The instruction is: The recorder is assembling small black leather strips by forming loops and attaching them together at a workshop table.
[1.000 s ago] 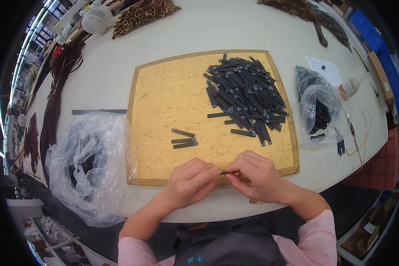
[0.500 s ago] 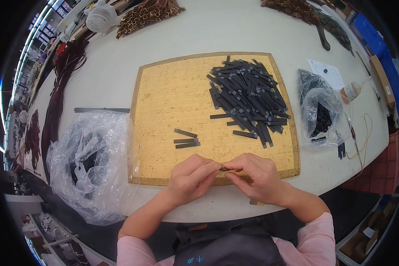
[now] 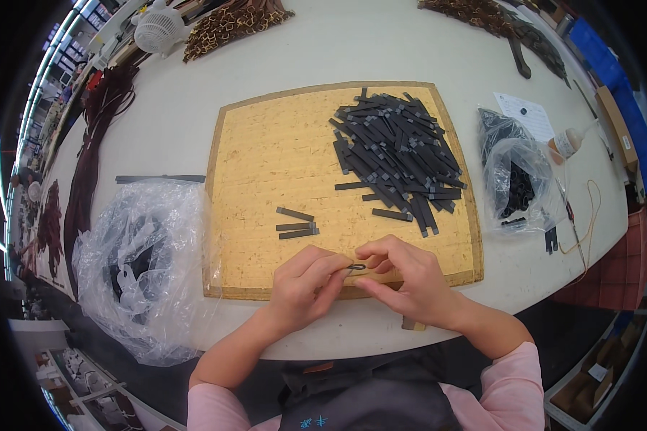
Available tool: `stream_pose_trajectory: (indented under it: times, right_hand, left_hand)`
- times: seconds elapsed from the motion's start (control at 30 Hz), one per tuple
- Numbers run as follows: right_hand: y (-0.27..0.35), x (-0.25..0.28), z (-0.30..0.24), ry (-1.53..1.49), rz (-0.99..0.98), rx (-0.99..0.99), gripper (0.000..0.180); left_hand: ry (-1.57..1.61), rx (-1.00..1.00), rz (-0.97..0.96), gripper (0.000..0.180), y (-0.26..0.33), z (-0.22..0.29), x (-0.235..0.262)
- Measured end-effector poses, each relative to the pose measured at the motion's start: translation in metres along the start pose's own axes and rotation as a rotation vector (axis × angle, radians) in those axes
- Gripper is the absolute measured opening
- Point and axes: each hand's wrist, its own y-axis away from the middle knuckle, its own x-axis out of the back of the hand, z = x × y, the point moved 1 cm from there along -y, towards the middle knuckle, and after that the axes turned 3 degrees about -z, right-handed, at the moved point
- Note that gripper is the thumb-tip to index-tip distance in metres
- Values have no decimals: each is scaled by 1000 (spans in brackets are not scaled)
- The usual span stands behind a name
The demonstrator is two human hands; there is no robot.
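Note:
Between the thumb and fingertips of my left hand [image 3: 302,286] is a small black strip [image 3: 358,266], bent into a narrow loop whose end sticks out to the right. My right hand [image 3: 411,279] is just beside it, thumb and fingers apart around the loop's end, gripping nothing that I can see. Both hands are over the near edge of a yellow board [image 3: 266,151] with a brown border. Farther up the board, left of centre, lie three short black strips [image 3: 297,226]. A large heap of similar strips [image 3: 399,147] with grey ends covers the board's right side.
A clear plastic bag [image 3: 147,266] with dark contents stands left of the board. To the right are another bag of black pieces [image 3: 517,179], a small bottle [image 3: 568,142] and a paper sheet [image 3: 523,115]. Dark brown straps [image 3: 97,136] hang along the table's left side.
My right hand's fingers have come off the black strip and spread apart, exposing its looped end. My left hand keeps its pinch. The whole view has shifted slightly.

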Motion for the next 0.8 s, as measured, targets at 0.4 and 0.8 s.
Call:
stream_pose_trajectory:
  times: [0.4, 0.8]
  right_hand:
    - [-1, 13, -3, -81, -226, -176, 12]
    - [3, 9, 8, -937, -366, -783, 15]
  left_hand:
    - [72, 62, -145, 25, 0, 3, 0]
    - [343, 143, -120, 25, 7, 9, -6]
